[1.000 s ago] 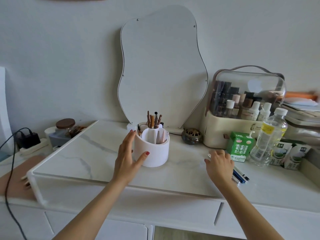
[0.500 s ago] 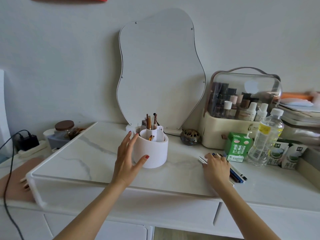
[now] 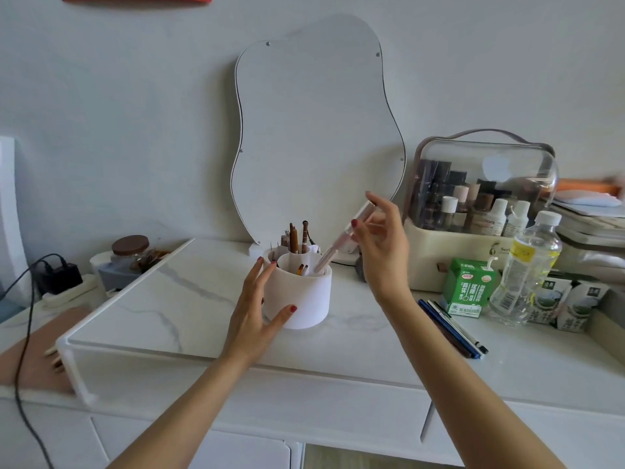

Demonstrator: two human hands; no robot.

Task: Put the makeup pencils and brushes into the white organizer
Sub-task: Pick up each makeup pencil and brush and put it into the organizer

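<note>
The white tabletop (image 3: 189,299) carries everything here, and against the wall behind it leans a wavy mirror (image 3: 314,130), with a clear-lidded cosmetics case (image 3: 480,211) off to its right. In front of the mirror stands the white organizer (image 3: 299,296), a round tub with an inner cup and several brushes (image 3: 294,236) already upright in its back compartment.

The main change is on the right side. Half a second ago the right hand (image 3: 382,245) was pressed flat on the loose pencils by the green carton (image 3: 468,287); now it is lifted above the organizer, its thumb and fingertips pinching a pale pink-and-white stick (image 3: 341,243). The stick slants down to the left, and its lower tip is already inside the rim, in the front compartment. I judge it one release away from being stored.

The left hand (image 3: 257,316) has barely shifted: it is spread open with nothing in its grasp, fingers and thumb resting against the organizer's left wall as if bracing it.

A few dark pencils (image 3: 453,328) lie on the tabletop to the right of the right forearm, well apart from the organizer, so several more trips look necessary.
</note>
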